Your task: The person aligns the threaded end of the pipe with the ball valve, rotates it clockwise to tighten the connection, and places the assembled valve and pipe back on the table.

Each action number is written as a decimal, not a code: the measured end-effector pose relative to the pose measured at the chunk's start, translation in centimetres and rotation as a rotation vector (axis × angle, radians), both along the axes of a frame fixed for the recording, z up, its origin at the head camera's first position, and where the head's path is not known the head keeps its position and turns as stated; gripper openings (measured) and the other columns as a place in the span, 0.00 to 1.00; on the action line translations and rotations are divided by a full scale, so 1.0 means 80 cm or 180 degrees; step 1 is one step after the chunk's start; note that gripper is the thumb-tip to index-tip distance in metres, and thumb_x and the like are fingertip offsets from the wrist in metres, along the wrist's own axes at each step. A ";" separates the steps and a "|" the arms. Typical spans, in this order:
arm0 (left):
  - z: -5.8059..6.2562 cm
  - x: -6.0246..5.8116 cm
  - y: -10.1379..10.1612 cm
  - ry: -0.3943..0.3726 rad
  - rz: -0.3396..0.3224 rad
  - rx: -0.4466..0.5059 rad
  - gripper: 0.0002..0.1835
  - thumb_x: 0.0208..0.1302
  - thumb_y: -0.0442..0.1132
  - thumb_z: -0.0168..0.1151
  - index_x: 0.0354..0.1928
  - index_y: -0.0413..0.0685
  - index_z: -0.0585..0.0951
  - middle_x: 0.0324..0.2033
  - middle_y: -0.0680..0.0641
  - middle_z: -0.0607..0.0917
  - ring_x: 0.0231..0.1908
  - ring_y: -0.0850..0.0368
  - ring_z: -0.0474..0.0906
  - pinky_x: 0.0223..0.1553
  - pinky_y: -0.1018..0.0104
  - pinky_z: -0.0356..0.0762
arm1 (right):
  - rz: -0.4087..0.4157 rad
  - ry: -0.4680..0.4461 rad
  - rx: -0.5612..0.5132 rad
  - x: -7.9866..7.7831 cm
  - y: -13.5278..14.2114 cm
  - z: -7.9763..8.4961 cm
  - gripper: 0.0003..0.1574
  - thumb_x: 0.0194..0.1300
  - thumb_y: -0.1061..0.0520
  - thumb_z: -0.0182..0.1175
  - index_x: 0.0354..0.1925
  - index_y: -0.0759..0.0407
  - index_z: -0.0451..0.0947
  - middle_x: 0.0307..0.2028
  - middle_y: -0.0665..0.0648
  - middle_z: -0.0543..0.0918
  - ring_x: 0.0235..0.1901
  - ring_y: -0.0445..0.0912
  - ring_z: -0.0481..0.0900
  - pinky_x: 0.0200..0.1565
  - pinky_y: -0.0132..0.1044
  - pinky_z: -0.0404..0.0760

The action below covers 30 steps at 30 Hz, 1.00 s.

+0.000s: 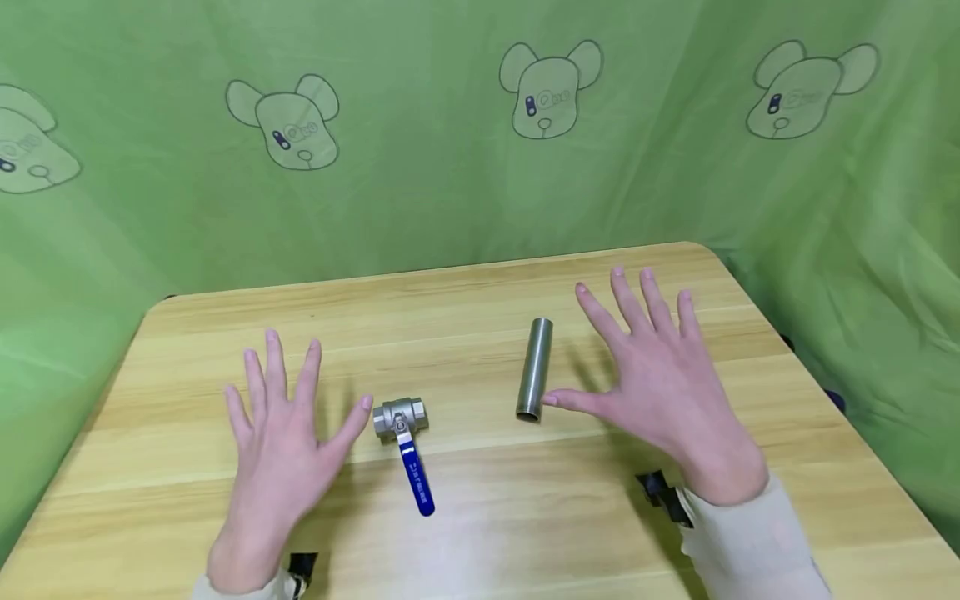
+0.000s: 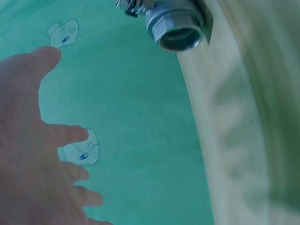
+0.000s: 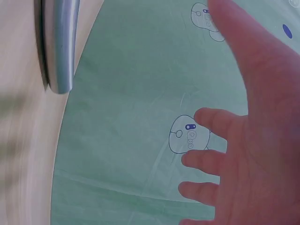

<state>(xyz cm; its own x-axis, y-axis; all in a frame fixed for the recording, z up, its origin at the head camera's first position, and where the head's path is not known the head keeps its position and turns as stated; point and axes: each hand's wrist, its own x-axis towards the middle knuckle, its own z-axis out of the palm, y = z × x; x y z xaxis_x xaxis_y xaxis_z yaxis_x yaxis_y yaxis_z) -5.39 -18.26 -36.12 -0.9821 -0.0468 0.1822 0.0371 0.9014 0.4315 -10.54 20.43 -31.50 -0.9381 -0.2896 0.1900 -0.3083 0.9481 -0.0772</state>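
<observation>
On my head view, a silvery metal valve (image 1: 400, 417) lies on the wood-grain table (image 1: 480, 546), just right of the left hand's (image 1: 281, 454) thumb. Its body has faceted ends, and a long blue handle (image 1: 417, 479) with pale lettering, too small for me to read fully, slants toward the near edge. My left wrist view shows one round, dark port. Near the right hand's (image 1: 663, 383) thumb I see a plain grey metal pipe (image 1: 535, 367), smooth, shiny and hollow, lying slightly aslant. Both hands are spread wide, holding nothing.
</observation>
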 end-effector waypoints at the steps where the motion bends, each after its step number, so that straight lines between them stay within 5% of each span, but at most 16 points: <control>1: -0.002 0.000 0.001 -0.0009 0.0000 0.0006 0.52 0.75 0.72 0.55 0.87 0.50 0.52 0.85 0.43 0.26 0.84 0.31 0.21 0.79 0.19 0.19 | 0.0006 -0.0018 -0.0025 0.000 0.001 -0.001 0.79 0.53 0.07 0.59 0.88 0.41 0.46 0.88 0.64 0.40 0.86 0.70 0.37 0.82 0.78 0.36; 8: -0.005 -0.002 0.001 -0.0067 -0.0031 0.0076 0.51 0.76 0.70 0.54 0.87 0.48 0.51 0.85 0.43 0.26 0.85 0.30 0.23 0.81 0.20 0.23 | 0.0031 -0.0205 -0.0222 -0.006 0.008 0.000 0.76 0.58 0.11 0.61 0.88 0.43 0.45 0.88 0.64 0.40 0.86 0.68 0.36 0.84 0.73 0.38; 13: -0.011 -0.008 0.004 -0.0100 -0.0261 0.0447 0.47 0.78 0.65 0.57 0.87 0.49 0.53 0.88 0.43 0.36 0.86 0.31 0.34 0.83 0.22 0.34 | 0.0125 -0.0418 -0.0402 -0.017 0.008 -0.010 0.73 0.61 0.14 0.62 0.88 0.45 0.46 0.87 0.66 0.44 0.86 0.68 0.40 0.84 0.72 0.43; 19: -0.028 -0.020 0.006 -0.0325 -0.0653 0.1343 0.33 0.76 0.31 0.55 0.81 0.44 0.66 0.84 0.41 0.60 0.83 0.32 0.55 0.82 0.27 0.54 | 0.0264 -0.0770 -0.0992 -0.041 0.013 -0.048 0.51 0.79 0.31 0.57 0.87 0.47 0.52 0.86 0.65 0.52 0.85 0.68 0.48 0.82 0.75 0.51; 23: -0.042 -0.024 0.007 -0.0739 -0.0810 0.2020 0.40 0.63 0.17 0.52 0.79 0.43 0.69 0.80 0.36 0.68 0.77 0.27 0.65 0.58 0.49 0.90 | 0.0341 -0.1040 -0.1714 -0.059 0.023 -0.084 0.35 0.82 0.55 0.52 0.83 0.51 0.63 0.86 0.62 0.56 0.86 0.65 0.45 0.81 0.78 0.46; 26: -0.053 -0.026 0.011 -0.0962 -0.0897 0.2251 0.43 0.59 0.16 0.56 0.79 0.43 0.69 0.78 0.33 0.70 0.74 0.25 0.70 0.40 0.62 0.91 | 0.0393 -0.1181 -0.2211 -0.069 0.031 -0.105 0.40 0.71 0.69 0.52 0.78 0.51 0.71 0.85 0.60 0.60 0.87 0.62 0.41 0.79 0.82 0.42; 30: -0.066 -0.031 0.020 -0.0962 -0.0888 0.2067 0.40 0.59 0.19 0.65 0.76 0.45 0.74 0.72 0.36 0.79 0.69 0.34 0.77 0.67 0.47 0.83 | 0.0495 -0.1302 -0.2338 -0.075 0.037 -0.117 0.45 0.63 0.75 0.52 0.75 0.50 0.75 0.84 0.58 0.62 0.87 0.62 0.42 0.80 0.81 0.43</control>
<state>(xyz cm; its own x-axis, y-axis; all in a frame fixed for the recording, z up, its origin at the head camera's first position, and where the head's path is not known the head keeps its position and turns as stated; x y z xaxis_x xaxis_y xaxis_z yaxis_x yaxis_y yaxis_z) -7.85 -16.66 -41.43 -0.9760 0.2042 -0.0753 0.0224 0.4380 0.8987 -16.55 23.37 -40.86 -0.9336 -0.3566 0.0348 -0.2446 0.5632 -0.7893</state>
